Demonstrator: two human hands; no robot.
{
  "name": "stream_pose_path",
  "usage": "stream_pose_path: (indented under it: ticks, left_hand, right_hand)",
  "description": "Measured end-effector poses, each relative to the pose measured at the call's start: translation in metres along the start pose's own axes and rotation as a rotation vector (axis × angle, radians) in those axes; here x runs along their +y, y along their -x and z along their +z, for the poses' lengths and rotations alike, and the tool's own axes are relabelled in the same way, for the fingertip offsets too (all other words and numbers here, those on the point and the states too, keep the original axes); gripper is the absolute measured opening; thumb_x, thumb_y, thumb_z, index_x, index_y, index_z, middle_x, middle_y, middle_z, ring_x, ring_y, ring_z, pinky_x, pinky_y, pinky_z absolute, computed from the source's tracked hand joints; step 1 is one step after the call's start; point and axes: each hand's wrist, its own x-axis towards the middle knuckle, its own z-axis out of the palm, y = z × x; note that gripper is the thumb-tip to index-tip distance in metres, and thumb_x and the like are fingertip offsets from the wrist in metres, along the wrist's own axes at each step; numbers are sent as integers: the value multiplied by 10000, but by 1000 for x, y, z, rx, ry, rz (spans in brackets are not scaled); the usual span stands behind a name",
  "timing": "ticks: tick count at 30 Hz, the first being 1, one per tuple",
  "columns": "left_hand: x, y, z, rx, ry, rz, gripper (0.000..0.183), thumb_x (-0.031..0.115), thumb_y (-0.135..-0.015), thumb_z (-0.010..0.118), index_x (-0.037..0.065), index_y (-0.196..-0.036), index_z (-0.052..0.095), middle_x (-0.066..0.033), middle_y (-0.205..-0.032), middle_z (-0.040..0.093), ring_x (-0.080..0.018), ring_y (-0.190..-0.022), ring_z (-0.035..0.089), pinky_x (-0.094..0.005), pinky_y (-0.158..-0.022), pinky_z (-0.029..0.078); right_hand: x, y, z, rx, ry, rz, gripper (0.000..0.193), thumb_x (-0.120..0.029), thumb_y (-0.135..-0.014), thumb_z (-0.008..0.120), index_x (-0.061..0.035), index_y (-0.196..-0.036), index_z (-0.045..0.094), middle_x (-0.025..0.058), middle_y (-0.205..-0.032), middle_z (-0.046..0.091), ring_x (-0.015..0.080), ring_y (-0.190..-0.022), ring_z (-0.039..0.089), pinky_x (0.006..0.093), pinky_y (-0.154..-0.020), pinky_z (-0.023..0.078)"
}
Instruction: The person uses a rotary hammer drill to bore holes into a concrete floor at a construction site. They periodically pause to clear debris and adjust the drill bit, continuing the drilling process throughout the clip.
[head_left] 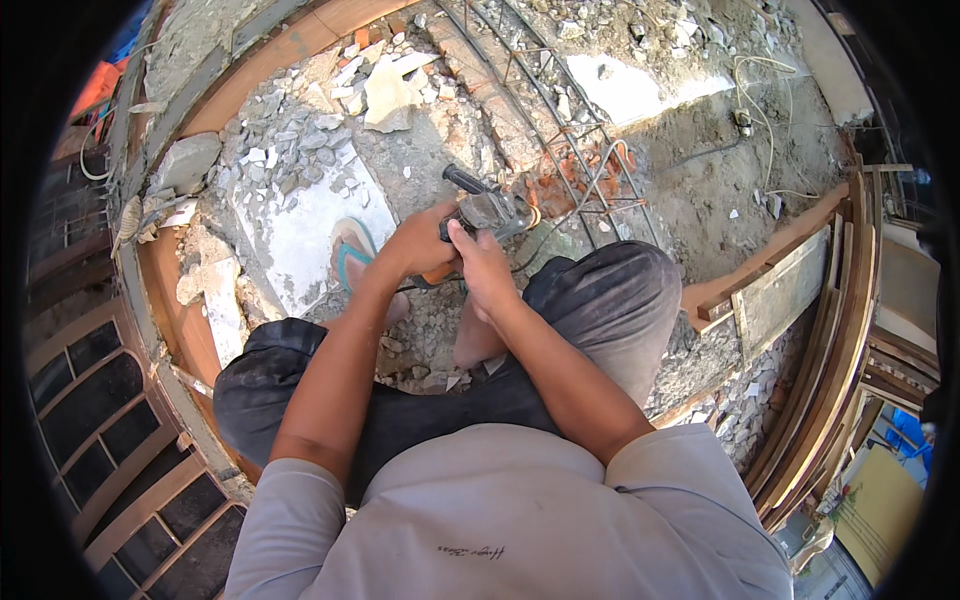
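I squat over rubble with both hands on an angle grinder (488,212), which has a grey metal head, a black side handle and an orange body. My left hand (418,240) is wrapped round the grinder's body. Just right of it, my right hand (484,268) also grips the tool, its fingers partly hidden. The grinder's head points right, toward a rebar cage (566,122) of long bars and thin ties. Near the cage's closest end lie broken orange brick pieces (572,178). Whether the disc touches a bar, I cannot tell.
A sandalled foot (354,250) rests beside a white slab (310,235) strewn with grey rubble (300,150). Wooden planks (835,340) stand along the right. A pale cable (765,110) loops over the dirt at the far right. Window frames (110,430) lie at left.
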Motion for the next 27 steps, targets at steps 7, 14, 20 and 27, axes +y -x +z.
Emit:
stream_pose_path:
  ticks: [7,14,20,27]
  left_hand:
    - [-17,-21,7,-184,148,-159,499,316,-835,822,-93,-1092,701,-326,-1032,773,-411,-987,799,-494,-856,593]
    - [-6,-28,2,-234,94,-230,511,347,-802,819,-108,-1020,735,-337,-995,769,-476,-969,785,-519,-848,593]
    - [9,-18,5,-132,-118,-86,575,434,-793,904,-43,-1096,795,-316,-990,786,-522,-971,757,-546,-884,610]
    - [14,5,8,-73,-125,-63,479,405,-862,902,46,-1167,814,-251,-1054,811,-488,-1014,756,-527,-905,603]
  right_hand:
    - [-4,1,-5,12,50,90,532,-478,-1114,691,1,-1346,668,45,-1180,683,120,-1061,600,327,-973,497]
    - [-57,13,-2,26,471,193,654,-597,-1083,662,33,-1246,735,179,-1081,798,264,-971,782,430,-900,609]
    - [-157,1,-21,-3,1421,-281,576,-595,-1050,645,-56,-1046,847,265,-931,796,470,-954,788,550,-885,622]
    - [-61,-200,-59,-12,1611,20,319,-233,-1029,630,-15,-1135,838,326,-1258,763,466,-1198,758,554,-991,611]
